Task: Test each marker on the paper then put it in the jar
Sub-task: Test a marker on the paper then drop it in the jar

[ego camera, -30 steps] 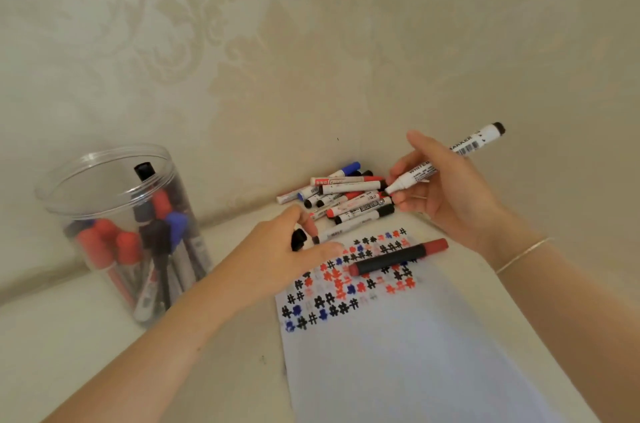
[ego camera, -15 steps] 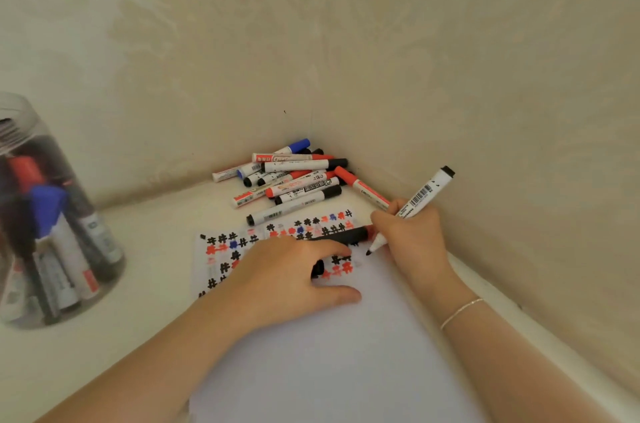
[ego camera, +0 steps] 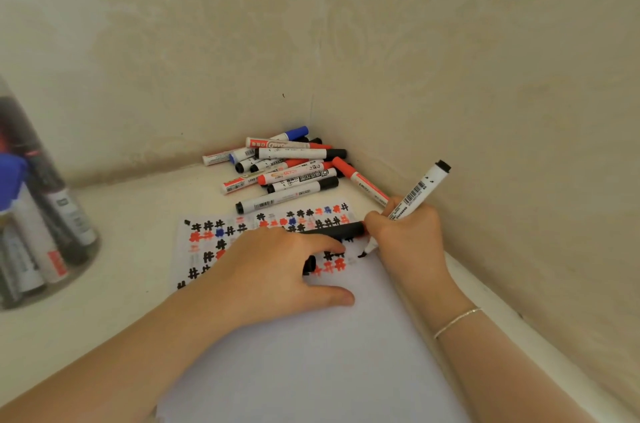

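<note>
1. The right hand [ego camera: 408,235] grips a white marker [ego camera: 412,202] with fingers curled round it, its black tip touching the paper [ego camera: 311,353].
2. The left hand [ego camera: 273,270] lies on the paper, holding a black cap [ego camera: 309,265] under its fingers.
3. A pile of markers [ego camera: 291,169] sits at 12 o'clock from the paper.
4. The jar [ego camera: 41,221] stands at 9 o'clock, well apart.

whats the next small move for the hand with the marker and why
Probably draw a short test stroke. The right hand grips the uncapped marker with its tip on the paper beside the last marks, while the left hand presses the sheet flat with the cap under its fingers.
</note>
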`<act>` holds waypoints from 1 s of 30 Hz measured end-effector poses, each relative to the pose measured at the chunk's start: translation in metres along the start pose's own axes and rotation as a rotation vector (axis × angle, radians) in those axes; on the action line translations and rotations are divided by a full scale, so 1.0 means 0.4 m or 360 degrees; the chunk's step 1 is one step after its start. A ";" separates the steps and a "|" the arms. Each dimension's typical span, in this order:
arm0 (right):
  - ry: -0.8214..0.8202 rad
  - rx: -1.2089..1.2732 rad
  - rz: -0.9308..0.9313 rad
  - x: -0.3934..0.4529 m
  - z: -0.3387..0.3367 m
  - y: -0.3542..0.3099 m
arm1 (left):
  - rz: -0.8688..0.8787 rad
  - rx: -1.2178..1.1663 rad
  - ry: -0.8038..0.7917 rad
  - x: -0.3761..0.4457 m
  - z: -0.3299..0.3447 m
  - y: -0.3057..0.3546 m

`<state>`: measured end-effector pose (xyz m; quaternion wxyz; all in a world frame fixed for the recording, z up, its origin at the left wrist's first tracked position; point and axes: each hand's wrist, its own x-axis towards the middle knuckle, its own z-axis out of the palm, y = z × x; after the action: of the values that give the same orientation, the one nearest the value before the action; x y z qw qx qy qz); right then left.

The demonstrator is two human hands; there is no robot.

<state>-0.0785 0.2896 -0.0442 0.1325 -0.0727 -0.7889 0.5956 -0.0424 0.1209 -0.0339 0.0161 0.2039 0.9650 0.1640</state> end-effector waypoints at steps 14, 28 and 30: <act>-0.0073 0.0022 -0.0008 -0.007 -0.003 -0.003 | -0.0018 0.0037 -0.0014 0.000 0.001 0.003; -0.0090 0.0038 -0.0016 0.000 -0.003 -0.003 | -0.0081 0.0009 -0.0075 -0.003 -0.013 0.010; -0.0061 0.0285 0.0006 -0.001 -0.016 -0.008 | -0.0105 -0.0051 -0.0089 -0.005 -0.013 0.009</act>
<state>-0.0760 0.2947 -0.0396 0.1223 -0.0507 -0.7347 0.6654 -0.0397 0.1217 -0.0279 0.0516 0.1762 0.9677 0.1730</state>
